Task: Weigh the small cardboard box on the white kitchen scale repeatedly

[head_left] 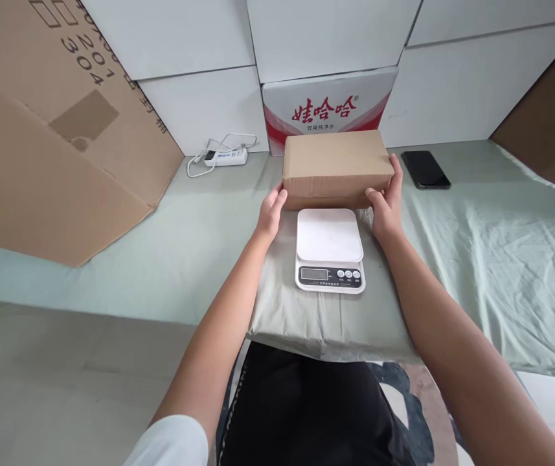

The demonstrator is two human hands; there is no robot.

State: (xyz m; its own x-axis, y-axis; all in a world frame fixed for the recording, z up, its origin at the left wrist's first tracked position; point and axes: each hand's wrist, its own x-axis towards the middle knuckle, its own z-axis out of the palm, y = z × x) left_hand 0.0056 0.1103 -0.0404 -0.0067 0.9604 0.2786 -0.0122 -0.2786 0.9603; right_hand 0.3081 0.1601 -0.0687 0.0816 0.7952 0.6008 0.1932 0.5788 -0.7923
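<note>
Head camera view, looking down at a desk (476, 259) draped in a pale green cloth. A plain brown rectangular cardboard box (336, 167) sits at twelve o'clock from a white digital kitchen scale (329, 250), just behind it on the cloth. The left hand (272, 212) presses its fingers against the box's left end at nine o'clock; the right hand (386, 197) cups the right end at three o'clock, thumb on the front face. Both hands are partly open, clasping the box between them. Behind the box stands a white carton with red lettering (328, 107). A black phone (425, 169) lies at three o'clock from the box, a white power strip (226, 156) at nine o'clock. A large brown cardboard sheet (48, 129) leans at far left.
</note>
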